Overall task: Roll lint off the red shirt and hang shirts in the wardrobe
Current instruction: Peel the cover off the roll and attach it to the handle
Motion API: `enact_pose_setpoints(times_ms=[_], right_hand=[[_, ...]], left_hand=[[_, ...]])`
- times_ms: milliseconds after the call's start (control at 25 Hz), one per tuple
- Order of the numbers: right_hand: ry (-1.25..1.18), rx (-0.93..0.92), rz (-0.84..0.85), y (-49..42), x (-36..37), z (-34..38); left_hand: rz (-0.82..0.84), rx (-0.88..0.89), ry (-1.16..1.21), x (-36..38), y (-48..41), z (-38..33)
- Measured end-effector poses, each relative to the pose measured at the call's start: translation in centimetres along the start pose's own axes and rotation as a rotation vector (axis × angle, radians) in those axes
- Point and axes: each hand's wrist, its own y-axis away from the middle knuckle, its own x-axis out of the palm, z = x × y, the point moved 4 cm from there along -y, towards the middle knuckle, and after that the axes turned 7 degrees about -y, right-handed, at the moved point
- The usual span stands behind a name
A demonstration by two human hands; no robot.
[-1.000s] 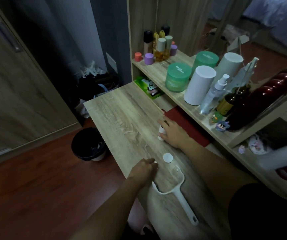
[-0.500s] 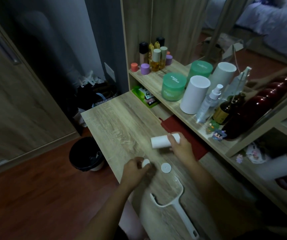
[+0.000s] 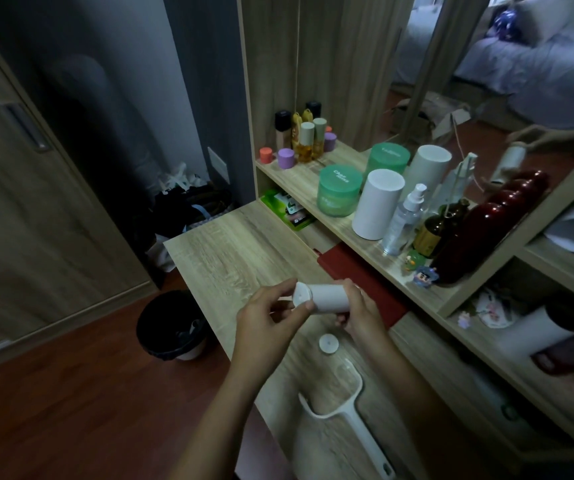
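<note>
hands meet over the desk: your right hand point(image 3: 358, 311) grips the lint roll point(image 3: 327, 298), left hand point(image 3: 268, 320) pinching an end cap point(image 3: 300, 295) on. next, seat the roll in the handle point(image 3: 351, 415), near right. red shirt unseen.

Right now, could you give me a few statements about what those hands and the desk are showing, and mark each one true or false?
1. Both hands hold the white roll above the desk. True: the left hand is at its capped end, the right hand at the other.
2. The lint roller handle is in the right hand. False: it lies on the desk, nearer the person.
3. A loose white cap lies on the desk below the hands. True.
4. The black bin stands on the desk. False: it stands on the floor beside it.
5. The green jar is lying on its side. False: it stands upright on the shelf.
</note>
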Motion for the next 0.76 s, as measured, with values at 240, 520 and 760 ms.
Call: enact_pose_setpoints(times_ms=[240,520,760], right_hand=[[0.028,-0.072,0.057,1.2,0.2,2.2],[0.166,-0.171,0.178,1.3,0.7,4.8],[0.102,-0.125,0.284,0.6,2.5,3.3]], left_hand=[[-0.004,0.070,-0.007,-0.4,0.6,-0.7],[0.013,0.045,-0.001,-0.6,1.0,-0.5],[-0.170,0.037,-0.011,-1.7,2.1,-0.7]])
